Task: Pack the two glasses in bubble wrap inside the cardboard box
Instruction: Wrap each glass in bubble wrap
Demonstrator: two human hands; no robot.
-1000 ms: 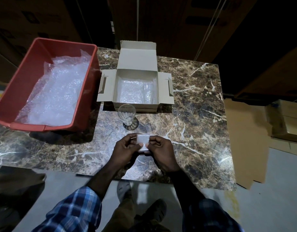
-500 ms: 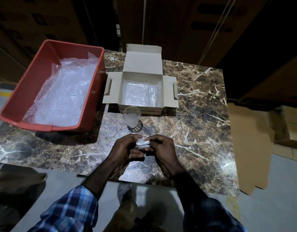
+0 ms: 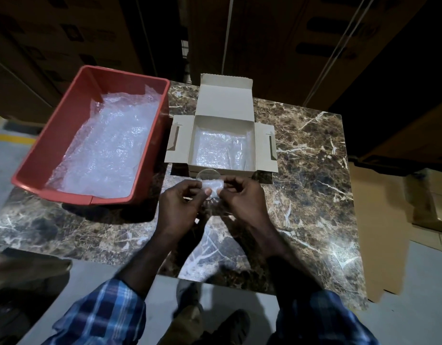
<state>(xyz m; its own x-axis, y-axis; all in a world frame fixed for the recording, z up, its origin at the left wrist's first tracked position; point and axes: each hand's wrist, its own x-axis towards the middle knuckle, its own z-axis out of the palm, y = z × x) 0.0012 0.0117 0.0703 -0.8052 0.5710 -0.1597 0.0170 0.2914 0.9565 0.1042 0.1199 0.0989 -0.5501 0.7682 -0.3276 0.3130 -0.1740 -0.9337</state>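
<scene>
Clear bubble wrap scrap (image 3: 212,186) (small, crumpled) pinched by both hands.

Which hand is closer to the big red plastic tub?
Left. The left hand sits just beside the red plastic tub; the right hand is farther, beyond the left.
</scene>
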